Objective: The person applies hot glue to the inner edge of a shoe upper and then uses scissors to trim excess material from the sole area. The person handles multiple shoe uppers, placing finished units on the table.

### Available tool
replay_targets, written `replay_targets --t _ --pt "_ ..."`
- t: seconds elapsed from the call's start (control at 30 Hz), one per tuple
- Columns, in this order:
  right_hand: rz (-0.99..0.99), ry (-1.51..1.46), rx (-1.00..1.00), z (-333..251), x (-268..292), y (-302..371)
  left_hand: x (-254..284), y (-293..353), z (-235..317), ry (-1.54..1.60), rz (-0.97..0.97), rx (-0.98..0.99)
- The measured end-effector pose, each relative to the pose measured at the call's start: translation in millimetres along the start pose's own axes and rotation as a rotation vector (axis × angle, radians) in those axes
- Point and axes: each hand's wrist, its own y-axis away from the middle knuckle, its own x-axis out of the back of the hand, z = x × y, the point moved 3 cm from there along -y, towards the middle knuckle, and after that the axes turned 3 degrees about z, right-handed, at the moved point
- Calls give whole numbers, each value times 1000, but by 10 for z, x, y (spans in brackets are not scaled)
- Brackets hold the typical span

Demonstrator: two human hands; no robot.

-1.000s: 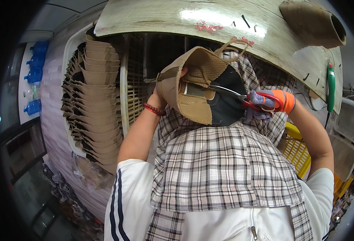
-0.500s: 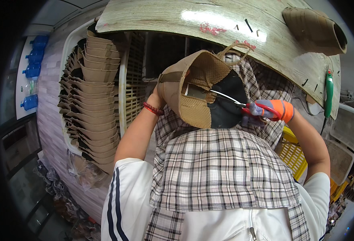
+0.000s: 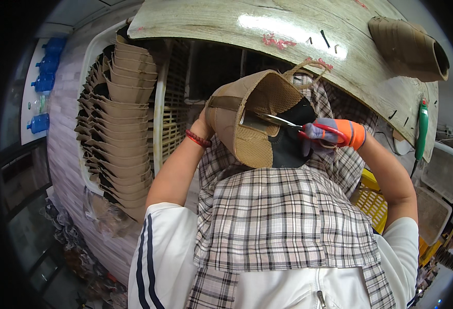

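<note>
A tan fabric upper [image 3: 229,123], with a mesh lining and a black panel, is tilted over my lap, its opening facing me. My left hand [image 3: 202,129] grips its left side, the fingers mostly hidden behind the fabric. In a grey and orange glove, my right hand [image 3: 334,135] is closed around the red handles of a pair of scissors [image 3: 284,121]. The blades reach into the opening, close to a small label and strip on the lining; their tips are partly hard to make out. A cord loop [image 3: 314,64] stands up at the upper's far edge.
A worktable [image 3: 211,23] with dark scraps and red marks spans the far side, holding nested tan uppers [image 3: 409,49] and a green-handled tool [image 3: 422,129]. Left is a bin of stacked tan pieces [image 3: 128,118] beside a slatted crate [image 3: 170,103]. A yellow basket [image 3: 373,201] stands right.
The scissors have shifted left, deeper into the upper, and their blades have come closer together. My right hand has moved left with them; the left hand keeps its hold.
</note>
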Motion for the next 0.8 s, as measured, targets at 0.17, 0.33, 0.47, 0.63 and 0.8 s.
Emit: replay_targets --t 0.17,0.33,0.47,0.63,0.8 --pt "214 235 -110 -146 -116 60 76 41 -24 -42 10 -49" --pt "446 495 -120 -118 -242 238 113 4 -21 -95 34 -31" --pt "1109 930 179 -139 -284 259 -154 -29 -17 -173 114 -163" --pt "1298 1124 282 33 -124 72 -225 -64 78 -292 59 -212" --pt "1318 1117 374 108 -42 -81 -233 -37 202 -372 78 -139"
